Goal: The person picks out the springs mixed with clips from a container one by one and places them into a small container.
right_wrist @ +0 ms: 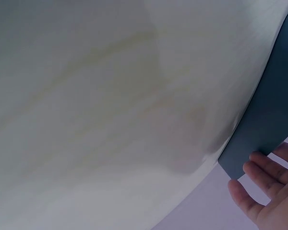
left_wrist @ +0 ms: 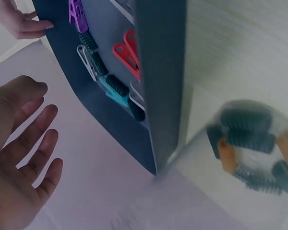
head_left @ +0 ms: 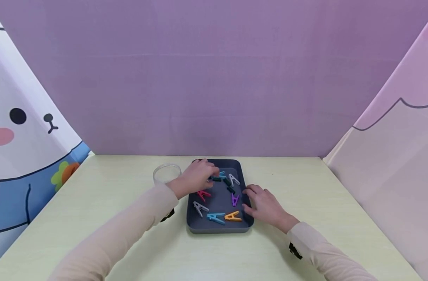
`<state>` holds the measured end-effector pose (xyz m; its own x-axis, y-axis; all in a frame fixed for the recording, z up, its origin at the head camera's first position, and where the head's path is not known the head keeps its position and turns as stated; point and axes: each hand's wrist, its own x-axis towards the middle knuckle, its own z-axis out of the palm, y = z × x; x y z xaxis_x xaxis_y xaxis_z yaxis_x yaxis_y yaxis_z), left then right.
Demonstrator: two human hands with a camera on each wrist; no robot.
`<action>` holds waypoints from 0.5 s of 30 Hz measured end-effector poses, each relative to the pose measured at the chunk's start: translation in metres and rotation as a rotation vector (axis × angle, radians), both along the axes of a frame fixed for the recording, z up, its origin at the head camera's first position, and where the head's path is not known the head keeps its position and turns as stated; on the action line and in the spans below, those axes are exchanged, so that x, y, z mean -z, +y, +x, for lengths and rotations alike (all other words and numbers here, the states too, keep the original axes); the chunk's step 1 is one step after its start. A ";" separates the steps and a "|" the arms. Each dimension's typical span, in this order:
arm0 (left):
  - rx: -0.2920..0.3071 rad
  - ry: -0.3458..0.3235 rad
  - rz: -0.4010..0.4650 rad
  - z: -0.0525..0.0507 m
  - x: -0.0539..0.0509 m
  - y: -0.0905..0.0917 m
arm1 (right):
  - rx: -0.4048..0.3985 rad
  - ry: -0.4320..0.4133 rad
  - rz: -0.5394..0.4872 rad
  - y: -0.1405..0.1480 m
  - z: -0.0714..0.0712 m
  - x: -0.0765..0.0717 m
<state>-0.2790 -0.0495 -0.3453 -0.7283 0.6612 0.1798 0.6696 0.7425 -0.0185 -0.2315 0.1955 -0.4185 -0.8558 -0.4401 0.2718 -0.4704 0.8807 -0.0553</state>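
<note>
A dark grey tray (head_left: pixel 217 230) holds clothespins: red (head_left: pixel 203 194), purple (head_left: pixel 234 200), orange (head_left: pixel 233 216), blue (head_left: pixel 216 217) and grey ones, along with several dark green ridged pieces (left_wrist: pixel 117 85). Over the tray's far left part is the left hand (head_left: pixel 197 176); in the left wrist view this hand (left_wrist: pixel 26 148) has its fingers spread and loosely bent, with nothing seen in them. The right hand (head_left: pixel 266 205) touches the tray's right side with its fingertips, which also shows in the right wrist view, where the hand (right_wrist: pixel 273 191) lies at the tray wall (right_wrist: pixel 264 129).
A clear round container (head_left: pixel 166 173) stands left of the tray, partly behind the left forearm. Inside it, dark ridged pieces (left_wrist: pixel 249 139) and orange pieces (left_wrist: pixel 227 155) show. A purple panel (head_left: pixel 214 78) rises behind the pale table (head_left: pixel 340 218), with printed cloths at both sides.
</note>
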 end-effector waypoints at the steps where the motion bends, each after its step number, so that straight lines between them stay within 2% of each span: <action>1: 0.006 0.008 0.003 0.000 0.001 0.003 | 0.002 -0.002 -0.001 0.000 0.000 0.000; 8: 0.034 0.031 0.009 -0.004 0.005 0.019 | 0.014 -0.018 -0.008 -0.001 0.000 0.000; 15: 0.060 0.065 0.019 -0.012 0.010 0.032 | 0.003 0.003 -0.012 0.000 -0.001 0.001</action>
